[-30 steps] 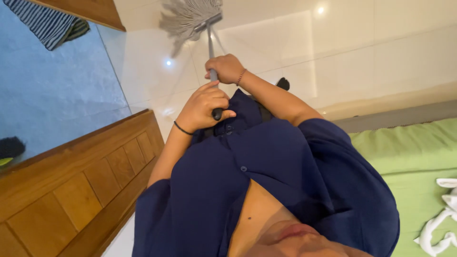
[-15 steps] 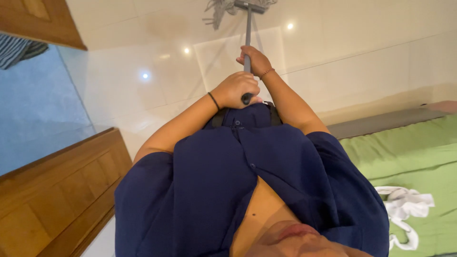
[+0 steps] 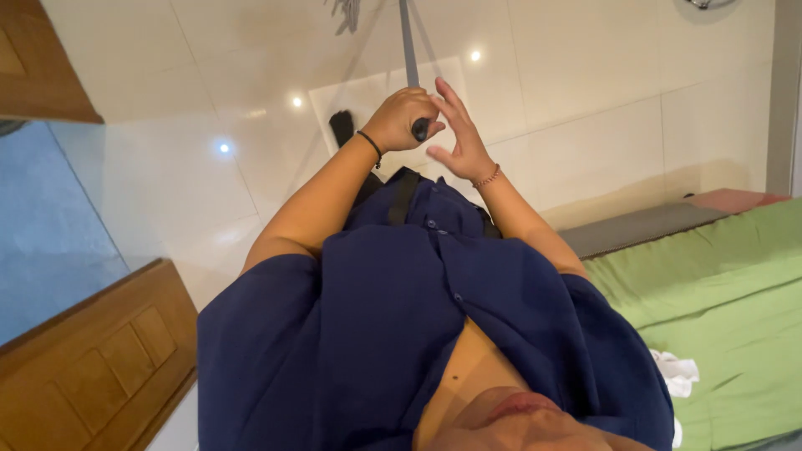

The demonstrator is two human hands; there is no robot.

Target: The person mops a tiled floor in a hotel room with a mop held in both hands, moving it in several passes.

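Mopping goes best with both hands on the mop handle. Left hand grasps its dark end; right hand, just beside it, is released and should close below.

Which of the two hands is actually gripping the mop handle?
The left hand, with the black wristband, is closed around the mop handle; the right hand is open beside it.

Your open room is the white tiled floor across the upper frame. The wooden door blocks lower left, the green bed fills right, and the mop handle stands at top centre.
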